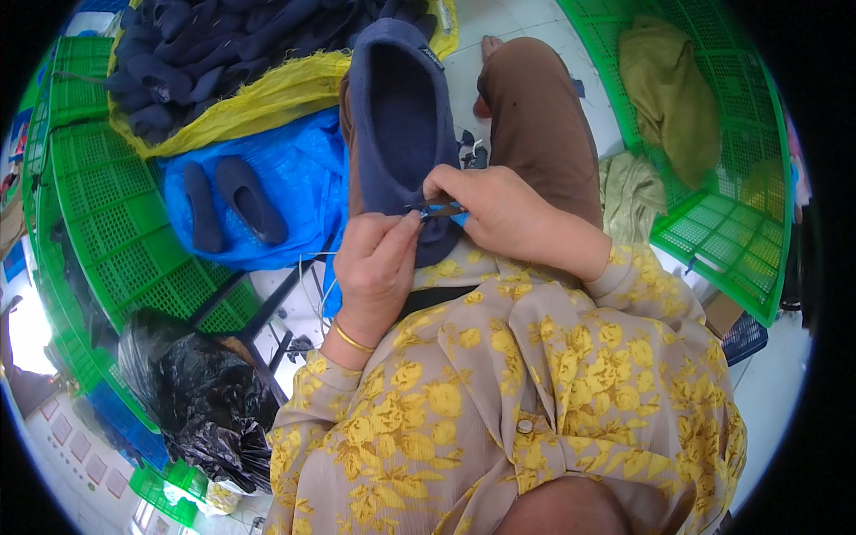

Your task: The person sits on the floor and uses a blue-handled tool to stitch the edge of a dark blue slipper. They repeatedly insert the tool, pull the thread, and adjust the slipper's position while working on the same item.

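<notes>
A navy felt slipper [401, 116] lies lengthwise on my lap, opening up, its near end at my hands. My left hand [374, 267] pinches that near edge of the slipper with thumb and fingertips; a thin white thread hangs below it. My right hand [495, 209] grips a small blue-handled thread snipper [443, 211] whose dark tip meets the slipper's edge between both hands. A gold bangle [352, 340] circles my left wrist.
Two navy slippers [234, 203] rest on a blue plastic sack [294, 169] to the left. A pile of dark slippers [214, 45] fills a yellow sack behind. Green plastic crates [116, 205] stand left and right [722, 223]. A black plastic bag [192, 392] sits lower left.
</notes>
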The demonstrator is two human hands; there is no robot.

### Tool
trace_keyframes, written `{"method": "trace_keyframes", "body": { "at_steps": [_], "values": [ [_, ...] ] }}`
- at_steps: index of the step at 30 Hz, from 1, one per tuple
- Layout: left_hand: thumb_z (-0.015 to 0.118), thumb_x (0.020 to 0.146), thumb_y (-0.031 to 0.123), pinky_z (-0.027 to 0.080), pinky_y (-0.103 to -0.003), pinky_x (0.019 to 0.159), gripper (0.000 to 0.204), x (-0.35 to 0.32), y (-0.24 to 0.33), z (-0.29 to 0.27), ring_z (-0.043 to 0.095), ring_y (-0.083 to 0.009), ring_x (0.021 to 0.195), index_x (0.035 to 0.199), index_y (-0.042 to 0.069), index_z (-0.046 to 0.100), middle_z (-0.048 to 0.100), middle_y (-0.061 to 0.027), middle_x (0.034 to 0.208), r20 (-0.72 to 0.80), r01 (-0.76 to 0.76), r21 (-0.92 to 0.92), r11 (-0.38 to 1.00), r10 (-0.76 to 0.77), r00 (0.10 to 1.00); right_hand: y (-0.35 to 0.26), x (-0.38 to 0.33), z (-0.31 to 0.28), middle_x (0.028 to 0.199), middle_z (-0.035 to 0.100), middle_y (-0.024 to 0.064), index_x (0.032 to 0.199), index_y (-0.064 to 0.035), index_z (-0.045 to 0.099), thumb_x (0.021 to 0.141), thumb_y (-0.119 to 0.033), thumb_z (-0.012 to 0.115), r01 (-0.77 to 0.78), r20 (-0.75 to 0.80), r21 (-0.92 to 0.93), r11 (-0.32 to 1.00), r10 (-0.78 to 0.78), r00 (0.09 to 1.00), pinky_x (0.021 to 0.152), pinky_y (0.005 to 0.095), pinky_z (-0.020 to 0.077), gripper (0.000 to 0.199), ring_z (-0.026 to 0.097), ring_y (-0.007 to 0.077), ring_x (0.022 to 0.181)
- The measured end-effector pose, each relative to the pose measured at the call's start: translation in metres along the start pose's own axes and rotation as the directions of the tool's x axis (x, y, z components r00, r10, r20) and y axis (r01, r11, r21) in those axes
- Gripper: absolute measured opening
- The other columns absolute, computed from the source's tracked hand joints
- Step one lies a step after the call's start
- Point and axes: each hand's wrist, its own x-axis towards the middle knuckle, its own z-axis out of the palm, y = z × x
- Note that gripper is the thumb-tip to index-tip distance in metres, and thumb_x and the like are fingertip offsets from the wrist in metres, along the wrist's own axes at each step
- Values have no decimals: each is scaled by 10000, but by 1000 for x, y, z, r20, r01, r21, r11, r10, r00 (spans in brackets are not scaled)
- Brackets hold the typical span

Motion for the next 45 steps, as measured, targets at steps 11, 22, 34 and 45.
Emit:
{"method": "trace_keyframes", "body": {
  "at_steps": [11, 22, 34, 45],
  "values": [
    [724, 694, -57, 504, -326, 647, 229, -4, 1, -2, 617, -253, 784, 910, 10, 683, 634, -83, 865, -35, -67, 57, 996, 69, 997, -15, 20, -20, 811, 664, 181, 1139, -131, 511, 831, -6, 510, 46, 230, 37, 998, -53, 972, 625, 495, 482, 332, 647, 399, 731],
    [748, 695, -50, 487, -330, 678, 231, 1, 3, -5, 603, -260, 780, 905, 20, 686, 642, -95, 879, 11, -33, 37, 999, 33, 999, -29, 26, -13, 1045, 589, 92, 957, -116, 591, 760, 43, 561, 295, -229, 46, 955, -277, 933, 637, 394, 494, 255, 621, 334, 789],
    [740, 688, -38, 466, -340, 678, 250, 9, 1, -2, 575, -270, 795, 911, 42, 658, 614, -94, 885, 45, 20, -39, 999, -18, 999, -31, 4, -61, 821, 642, 55, 1023, -21, 622, 860, 7, 628, 129, -103, 451, 883, -93, 990, 641, 267, 505, 165, 635, 180, 729],
    [725, 685, -22, 468, -356, 684, 223, 13, -2, -7, 569, -286, 802, 887, 27, 646, 608, -101, 871, 111, 99, -90, 991, -89, 990, -21, -13, -33, 919, 683, 150, 1033, -23, 665, 640, 78, 633, 132, 66, -99, 986, -126, 990, 703, 362, 543, 407, 666, 316, 807]
  ]
}}
